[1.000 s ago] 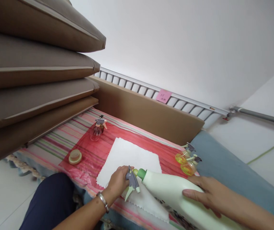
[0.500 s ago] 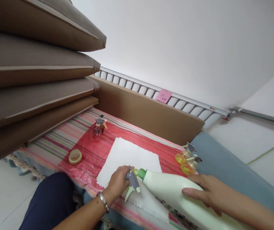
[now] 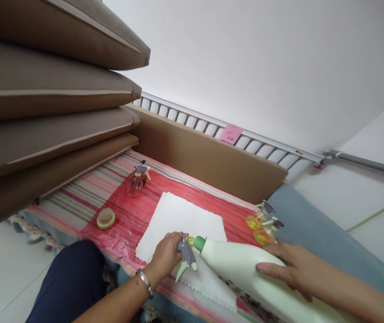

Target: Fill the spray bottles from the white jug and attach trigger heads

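Note:
My left hand, with a silver bracelet at its wrist, is closed around a small spray bottle. The grey trigger head with its pale green lever sticks out past my fingers; the bottle's body is mostly hidden. A yellow round part shows beside the trigger head. In my right hand lies a large pale green bottle, tilted, its green neck end pointing left and close to the yellow part. Whether they touch I cannot tell. Under both lies a white zigzag-edged cloth.
Two yellow spray bottles stand at the right, and another spray bottle at the back left. A round pale lid sits on the red sheet. Stacked cushions rise on the left; a brown board leans against the radiator.
Both hands and the bottles hold nearly the same positions. The whole view has shifted very slightly.

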The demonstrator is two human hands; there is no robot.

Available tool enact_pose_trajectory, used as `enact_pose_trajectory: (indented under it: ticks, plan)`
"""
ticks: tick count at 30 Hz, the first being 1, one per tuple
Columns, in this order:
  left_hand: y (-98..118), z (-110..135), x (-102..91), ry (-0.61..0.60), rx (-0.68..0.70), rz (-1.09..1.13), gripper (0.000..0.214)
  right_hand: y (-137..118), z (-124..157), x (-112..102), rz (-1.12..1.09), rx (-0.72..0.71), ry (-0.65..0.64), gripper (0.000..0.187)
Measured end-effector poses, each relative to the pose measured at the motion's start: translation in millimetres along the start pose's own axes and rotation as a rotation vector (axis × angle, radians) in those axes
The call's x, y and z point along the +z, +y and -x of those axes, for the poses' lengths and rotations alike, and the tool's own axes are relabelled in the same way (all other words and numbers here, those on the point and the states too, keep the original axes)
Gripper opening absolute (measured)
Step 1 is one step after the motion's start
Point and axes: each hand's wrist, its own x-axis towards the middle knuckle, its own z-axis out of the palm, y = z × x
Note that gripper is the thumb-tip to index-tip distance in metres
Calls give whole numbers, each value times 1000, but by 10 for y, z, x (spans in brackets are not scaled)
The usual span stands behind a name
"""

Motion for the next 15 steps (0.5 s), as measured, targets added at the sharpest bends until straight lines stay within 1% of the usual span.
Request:
enact_pose_trajectory:
  ticks: [4,10,15]
  plan:
    - [14,6,-7,0,4,2,46,54,-10,8,-4,-11,12,34]
    - [-1,5,5,2,10,3,45,10,4,-3,-8,-19,1,36]
    - [-23,-7,19,3,12,1,47,26,-5,-5,3,-8,-5,37]
